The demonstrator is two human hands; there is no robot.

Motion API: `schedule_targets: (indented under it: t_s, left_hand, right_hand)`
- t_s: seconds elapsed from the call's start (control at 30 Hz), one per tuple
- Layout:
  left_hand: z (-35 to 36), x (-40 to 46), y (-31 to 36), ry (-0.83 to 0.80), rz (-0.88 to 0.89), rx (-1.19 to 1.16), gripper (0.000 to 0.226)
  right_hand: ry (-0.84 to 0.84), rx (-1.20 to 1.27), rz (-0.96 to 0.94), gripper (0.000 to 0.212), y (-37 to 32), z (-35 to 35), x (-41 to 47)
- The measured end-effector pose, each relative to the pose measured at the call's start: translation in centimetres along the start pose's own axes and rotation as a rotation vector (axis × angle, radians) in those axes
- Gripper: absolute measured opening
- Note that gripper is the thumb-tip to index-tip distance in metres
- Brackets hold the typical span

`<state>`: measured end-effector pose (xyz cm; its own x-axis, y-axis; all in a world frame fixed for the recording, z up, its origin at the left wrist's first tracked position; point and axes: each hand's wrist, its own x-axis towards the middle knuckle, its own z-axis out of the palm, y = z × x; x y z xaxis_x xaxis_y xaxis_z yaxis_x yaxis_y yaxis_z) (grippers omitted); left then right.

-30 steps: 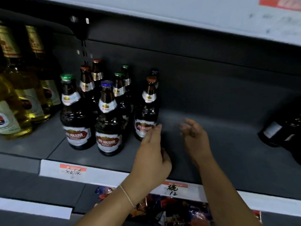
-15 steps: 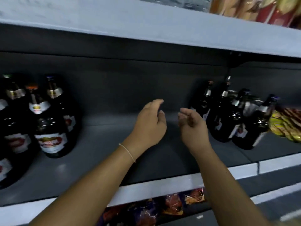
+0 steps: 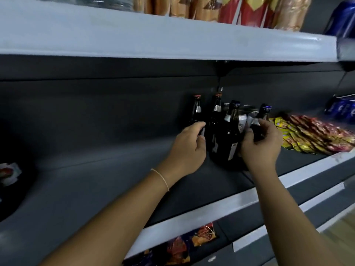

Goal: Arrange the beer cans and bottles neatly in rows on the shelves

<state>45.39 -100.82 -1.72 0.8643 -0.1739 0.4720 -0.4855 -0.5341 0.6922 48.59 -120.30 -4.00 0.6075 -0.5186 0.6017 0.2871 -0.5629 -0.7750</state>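
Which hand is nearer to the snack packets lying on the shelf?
Right. The right hand holds a blue-capped bottle just beside the snack packets; the left hand holds a bottle beyond the cluster.

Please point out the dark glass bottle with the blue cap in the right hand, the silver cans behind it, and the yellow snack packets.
Dark glass bottle with blue cap [image 3: 257, 129]: head view, shoulder.
Silver cans [image 3: 242, 120]: head view, side wall.
Yellow snack packets [image 3: 288, 134]: head view, wrapper face.
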Motion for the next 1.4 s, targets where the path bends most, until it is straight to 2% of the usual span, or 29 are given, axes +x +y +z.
schedule_targets:
  t_s: [0.13,0.23,0.47,0.73,0.97,1.2,1.33,1.4]
  left_hand:
    - [2.1,0.7,0.3,-0.059,0.0,-0.017,0.044]
    - [2.9,0.9,0.4,-0.088,0.002,-0.013,0.043]
    - [3.4,0.5,0.1,-0.11,-0.015,-0.02,0.043]
    - [3.3,-0.8,-0.6,-0.118,-0.043,-0.032,0.045]
    - [3.2,-1.4,-0.9,-0.12,-0.055,-0.056,0.045]
    - [2.5,-2.4,-1.8,-0.138,-0.084,-0.081,0.054]
    - [0.0,-3.3,-1.8,-0.228,-0.159,-0.193,0.07]
    - [-1.5,-3.7,-2.3,-0.302,-0.224,-0.244,0.084]
  right_hand:
    - [-0.011,-0.084,0.078,0.05,2.0,-0.5,1.2]
    - [-0.081,-0.077,0.167,0.064,3.2,-0.3,1.6]
    - [-0.161,-0.064,0.241,0.081,5.4,0.2,1.9]
    - [-0.092,0.013,0.174,0.071,6.1,0.0,0.7]
    - [-0.086,0.158,0.171,0.082,4.8,-2.0,-1.0]
    - [-0.222,0.417,0.175,0.059,-0.2,-3.7,-3.3]
    - [-0.374,0.532,0.191,0.047,-2.6,-3.0,-5.4]
    - [-0.438,0.595,0.22,0.05,-3.5,-2.2,-6.3]
